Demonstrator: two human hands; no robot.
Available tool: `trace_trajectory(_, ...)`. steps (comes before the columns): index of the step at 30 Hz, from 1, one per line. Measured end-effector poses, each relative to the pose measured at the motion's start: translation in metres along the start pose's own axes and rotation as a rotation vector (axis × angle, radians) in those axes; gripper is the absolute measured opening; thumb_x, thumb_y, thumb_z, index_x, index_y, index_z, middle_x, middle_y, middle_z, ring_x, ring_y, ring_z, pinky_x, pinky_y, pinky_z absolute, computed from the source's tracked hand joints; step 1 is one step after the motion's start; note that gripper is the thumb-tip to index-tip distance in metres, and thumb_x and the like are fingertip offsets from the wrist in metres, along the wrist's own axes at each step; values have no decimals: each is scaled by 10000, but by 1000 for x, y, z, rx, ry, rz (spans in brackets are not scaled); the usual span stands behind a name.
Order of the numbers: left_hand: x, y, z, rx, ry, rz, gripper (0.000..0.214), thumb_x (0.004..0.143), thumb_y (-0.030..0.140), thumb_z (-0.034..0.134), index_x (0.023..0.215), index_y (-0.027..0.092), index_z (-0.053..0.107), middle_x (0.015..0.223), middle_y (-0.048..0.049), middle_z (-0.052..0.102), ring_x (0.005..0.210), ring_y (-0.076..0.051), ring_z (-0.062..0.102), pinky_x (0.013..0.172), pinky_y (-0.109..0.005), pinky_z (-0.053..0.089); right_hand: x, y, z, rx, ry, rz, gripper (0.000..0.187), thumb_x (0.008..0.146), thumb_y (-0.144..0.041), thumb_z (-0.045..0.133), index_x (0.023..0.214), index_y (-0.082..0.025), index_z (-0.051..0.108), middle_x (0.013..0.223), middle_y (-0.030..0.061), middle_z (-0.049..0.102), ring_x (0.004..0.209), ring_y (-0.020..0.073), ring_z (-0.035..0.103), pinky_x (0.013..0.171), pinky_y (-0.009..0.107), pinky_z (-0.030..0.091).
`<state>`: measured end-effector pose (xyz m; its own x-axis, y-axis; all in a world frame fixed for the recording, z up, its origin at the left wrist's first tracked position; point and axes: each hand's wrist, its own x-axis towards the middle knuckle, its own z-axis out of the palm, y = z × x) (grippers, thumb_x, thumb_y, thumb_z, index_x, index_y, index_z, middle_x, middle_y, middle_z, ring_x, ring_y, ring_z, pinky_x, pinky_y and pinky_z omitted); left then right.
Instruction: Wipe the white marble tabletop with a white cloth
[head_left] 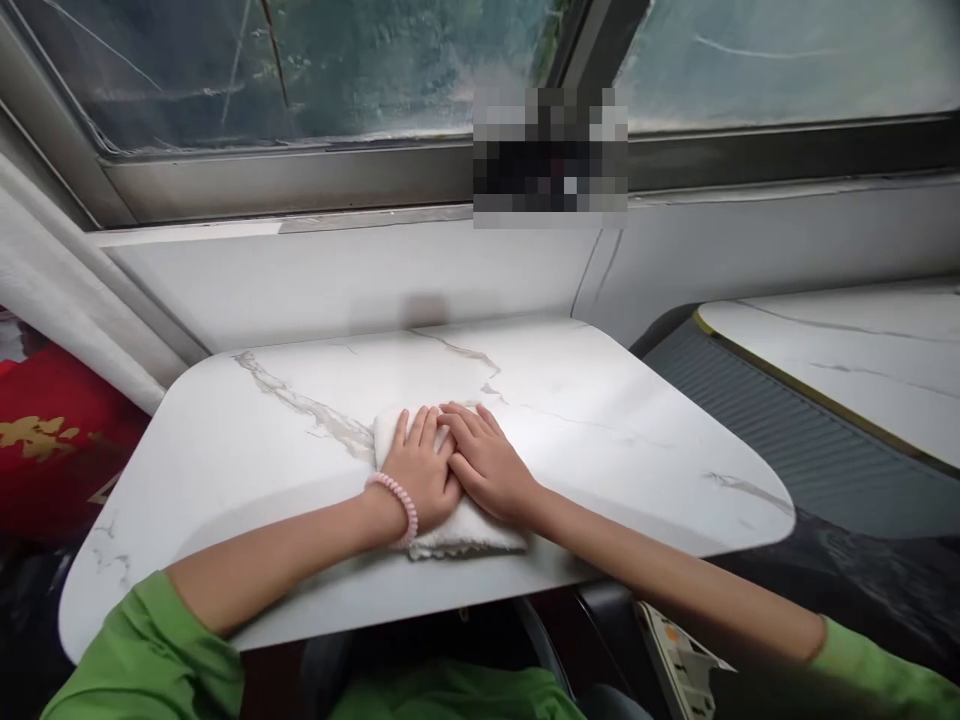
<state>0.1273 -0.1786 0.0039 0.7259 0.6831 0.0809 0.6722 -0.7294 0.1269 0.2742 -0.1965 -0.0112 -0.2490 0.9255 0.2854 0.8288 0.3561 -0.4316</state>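
Observation:
A folded white cloth (469, 532) lies near the front edge of a white marble-patterned table (600, 420). My left hand (420, 470) rests flat on the cloth, fingers stretched toward the window, with a pink coiled band round the wrist. My right hand (491, 462) lies beside it, its fingers partly overlapping the left ones and stretched out over the cloth. Both palms press down and their undersides are hidden. Neither hand is wrapped round the cloth.
Behind the table runs a white wall below a framed window (300, 180). To the right stands another marble-patterned table (847, 340) with a grey ribbed panel (712, 390). At the left hang a pale curtain (90, 280) and red fabric (67, 440). A power strip (675, 660) sits below the table.

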Motion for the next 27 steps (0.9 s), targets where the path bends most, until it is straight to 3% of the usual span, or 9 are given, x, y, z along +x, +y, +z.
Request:
trace_trajectory(7, 67, -89, -10, 44, 11, -244, 519, 945, 296, 343, 1445, 161, 377, 1547, -114, 303, 1435, -262, 248, 1186, -501, 135, 118, 19, 28, 10, 62, 7, 294, 858, -226, 330, 1053, -193, 549, 1144, 117, 638, 1088, 255, 547, 1091, 472, 263)
trace_trajectory(13, 105, -148, -12, 73, 53, -172, 497, 957, 282, 328, 1438, 169, 385, 1521, -89, 364, 1418, -238, 280, 1187, -457, 147, 181, 29, 45, 45, 171, 74, 235, 843, -208, 337, 947, -205, 548, 1042, 99, 668, 1041, 261, 561, 1052, 488, 274)
trace_trajectory(19, 112, -159, -8, 40, 117, -199, 476, 974, 307, 323, 1423, 174, 406, 1506, -86, 388, 1404, -231, 301, 1185, -455, 150, 195, 38, 47, 66, 167, 43, 226, 834, -215, 370, 953, -201, 562, 1055, 93, 671, 1022, 251, 567, 1034, 447, 314)
trace_trajectory(27, 92, -135, -11, 167, 37, -245, 483, 983, 248, 283, 1436, 110, 375, 1522, -149, 343, 1414, -273, 292, 1171, -500, 165, 175, 28, 44, 96, 123, -2, 363, 810, -109, 293, 1036, -163, 572, 1137, 131, 654, 1106, 248, 548, 1111, 488, 216)
